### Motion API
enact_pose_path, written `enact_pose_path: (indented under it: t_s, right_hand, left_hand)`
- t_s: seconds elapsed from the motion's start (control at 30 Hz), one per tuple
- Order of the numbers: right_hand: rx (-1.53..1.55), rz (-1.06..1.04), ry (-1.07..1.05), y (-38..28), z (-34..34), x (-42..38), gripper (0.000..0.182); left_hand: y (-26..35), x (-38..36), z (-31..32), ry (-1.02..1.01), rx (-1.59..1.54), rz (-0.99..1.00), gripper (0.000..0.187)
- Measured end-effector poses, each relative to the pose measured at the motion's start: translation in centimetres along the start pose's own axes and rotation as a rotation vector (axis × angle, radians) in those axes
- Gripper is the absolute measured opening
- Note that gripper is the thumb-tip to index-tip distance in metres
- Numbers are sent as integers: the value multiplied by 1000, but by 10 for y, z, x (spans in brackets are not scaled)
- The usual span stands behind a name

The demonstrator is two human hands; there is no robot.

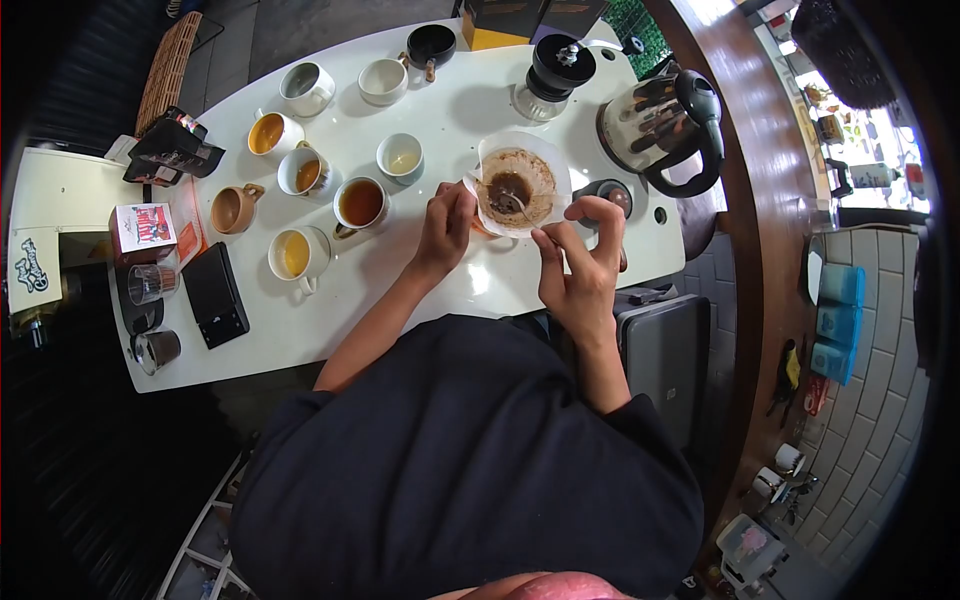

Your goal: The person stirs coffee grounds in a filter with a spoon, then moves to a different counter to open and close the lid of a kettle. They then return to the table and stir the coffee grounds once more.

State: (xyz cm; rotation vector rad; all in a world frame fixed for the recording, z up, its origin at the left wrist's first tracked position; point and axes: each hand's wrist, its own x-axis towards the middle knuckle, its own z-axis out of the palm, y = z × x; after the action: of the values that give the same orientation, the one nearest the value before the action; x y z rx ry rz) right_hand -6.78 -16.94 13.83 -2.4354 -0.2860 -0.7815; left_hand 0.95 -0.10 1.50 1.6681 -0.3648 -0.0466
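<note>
A white paper coffee filter [548, 165] with wet brown grounds [507, 193] inside stands open near the right middle of the table. What supports it is mostly hidden beneath the paper. My left hand [447, 228] is closed at the filter's left edge, pinching the paper. At its near right rim, my right hand [585, 265] pinches the paper between thumb and finger, with the other fingers curled. Left of my left hand stand a cup of dark tea-coloured liquid [361, 203] and a pale cup [400, 160]. A small dark round object [612, 196] lies beside my right hand.
Several cups, such as one with yellow liquid [296, 254], fill the table's left half. A black scale [215, 295] lies beyond them. A coffee grinder [555, 75] stands at the back, a kettle [660, 130] at the right. A grey printer [665, 360] sits below the edge.
</note>
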Motion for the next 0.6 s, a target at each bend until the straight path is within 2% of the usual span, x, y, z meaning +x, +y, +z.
enact_pose_path:
  t_s: [0.17, 0.33, 0.6]
  right_hand:
    - [23, 37, -47, 3, 8, -2, 10]
    - [8, 31, -39, 15, 18, -2, 11]
    - [-54, 8, -19, 21, 17, 2, 11]
  left_hand:
    - [0, 0, 0, -4, 2, -15, 33]
    - [-6, 1, 1, 22, -10, 76, 33]
    - [-6, 0, 2, 24, -12, 62, 34]
